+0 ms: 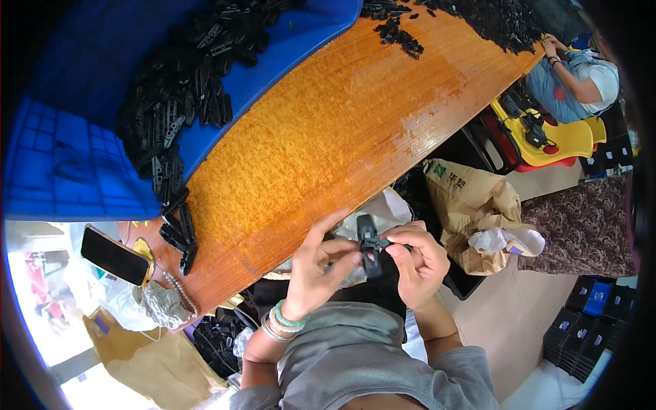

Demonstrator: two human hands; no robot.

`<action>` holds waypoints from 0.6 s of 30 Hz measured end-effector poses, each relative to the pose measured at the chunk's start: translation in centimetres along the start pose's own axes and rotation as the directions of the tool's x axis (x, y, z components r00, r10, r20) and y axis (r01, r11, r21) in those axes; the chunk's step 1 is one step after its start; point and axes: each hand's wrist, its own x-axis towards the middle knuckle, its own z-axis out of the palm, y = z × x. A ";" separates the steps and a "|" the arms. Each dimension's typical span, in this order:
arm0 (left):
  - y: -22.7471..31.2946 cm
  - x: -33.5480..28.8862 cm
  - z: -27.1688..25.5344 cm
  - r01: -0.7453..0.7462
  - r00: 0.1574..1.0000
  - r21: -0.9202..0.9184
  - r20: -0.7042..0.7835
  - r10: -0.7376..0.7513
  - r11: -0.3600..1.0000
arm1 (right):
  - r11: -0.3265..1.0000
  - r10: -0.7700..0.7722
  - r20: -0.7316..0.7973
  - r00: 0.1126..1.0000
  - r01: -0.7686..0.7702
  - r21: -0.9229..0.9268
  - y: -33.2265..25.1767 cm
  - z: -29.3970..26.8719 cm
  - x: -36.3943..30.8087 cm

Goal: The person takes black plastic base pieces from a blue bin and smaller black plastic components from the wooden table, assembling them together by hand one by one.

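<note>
Between my hands, in front of my body and just off the table's near edge, is an elongated black plastic part [370, 258] with rounded ends, held upright. My left hand [321, 258] grips its left side with thumb and fingers. From the other side, my right hand [417, 258] pinches a small dark piece [388, 243] against the middle of the part; the fingers hide most of that piece. Similar long black parts [179, 236] lie at the table's left end, beside a blue bin [61, 164] heaped with black plastic parts [198, 75].
The wooden table [307, 137] slants across the view, with small black pieces [400, 35] at its far end. A phone [113, 254] leans at the left. Brown paper bags [471, 205] stand right and lower left. Another person [581, 82] sits far right near a yellow chair [564, 140].
</note>
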 end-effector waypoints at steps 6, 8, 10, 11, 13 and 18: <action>-0.9 0.1 0.0 0.016 0.984 -0.027 0.179 -0.010 1.000 | 1.000 -0.014 0.145 0.989 0.012 0.013 0.0 -0.1 0.1; -1.0 0.0 0.1 0.038 0.986 -0.039 0.163 -0.031 0.999 | 0.993 -0.057 0.131 0.990 0.070 -0.095 -0.1 0.1 0.1; -0.9 -0.1 0.1 0.060 0.988 -0.053 0.145 -0.051 0.997 | 0.978 -0.104 0.111 0.988 0.122 -0.167 0.3 0.1 0.0; -0.5 -0.1 0.1 0.078 0.989 -0.073 0.130 -0.068 0.994 | 0.956 -0.153 0.094 0.984 0.171 -0.238 0.6 0.1 -0.1; -0.4 -0.2 0.0 0.092 0.991 -0.094 0.107 -0.082 0.991 | 0.936 -0.197 0.127 0.972 0.225 -0.269 0.7 0.0 0.0; -1.7 -0.4 -1.0 -0.149 0.989 0.143 0.026 0.147 0.978 | 0.998 0.005 0.105 0.994 0.001 -0.060 0.5 1.2 -0.5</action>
